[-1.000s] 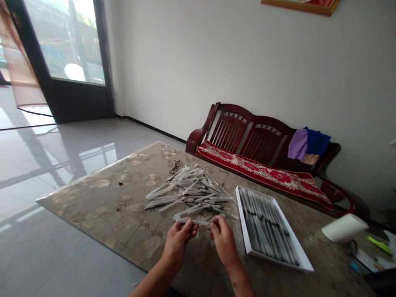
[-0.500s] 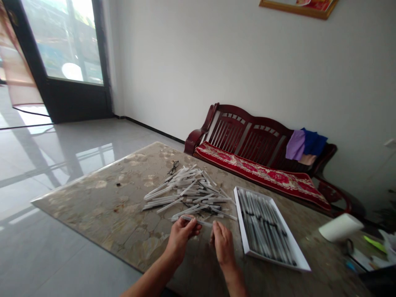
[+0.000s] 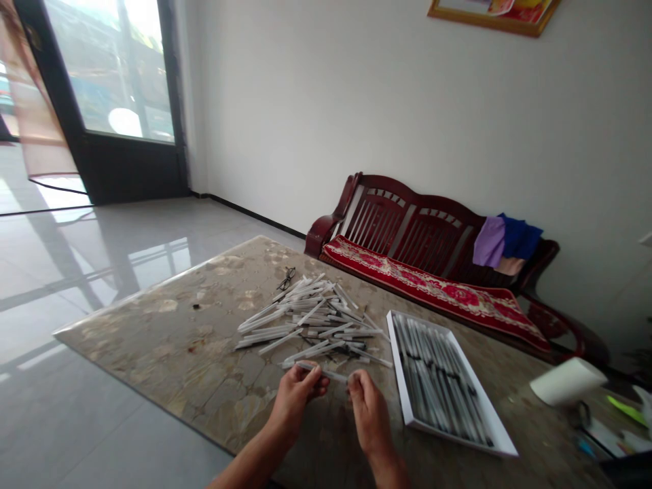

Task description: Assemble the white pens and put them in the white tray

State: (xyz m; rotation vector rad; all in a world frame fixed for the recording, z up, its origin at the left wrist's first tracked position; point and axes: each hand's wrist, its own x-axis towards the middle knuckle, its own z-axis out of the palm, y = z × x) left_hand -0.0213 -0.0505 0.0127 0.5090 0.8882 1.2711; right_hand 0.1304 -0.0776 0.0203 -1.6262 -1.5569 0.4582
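Note:
Between my two hands a slim, translucent whitish pen (image 3: 333, 375) lies nearly level. My left hand (image 3: 298, 394) is closed around its left part, thumb on top. The right end is pinched in the fingers of my right hand (image 3: 367, 404). Just beyond both hands spreads a loose pile of similar pens (image 3: 310, 319), whitish with some dark parts, pointing in many directions. To the right of my right hand stands a shallow white box (image 3: 405, 401) holding rows of pens with dark tips and bands. Fine detail on the held pen is too blurred to make out.
All this lies on a stone-patterned table (image 3: 153, 339). Black-framed glasses (image 3: 286, 278) rest behind the pile. A white paper roll (image 3: 568, 382) and a blurred green item (image 3: 626, 409) are at the right. Beyond the table stands a dark red wooden bench (image 3: 392, 204).
The whole view has shifted slightly. Both hands still hold the pen, and my right hand's grip at its end looks slightly changed. Pile and box look the same.

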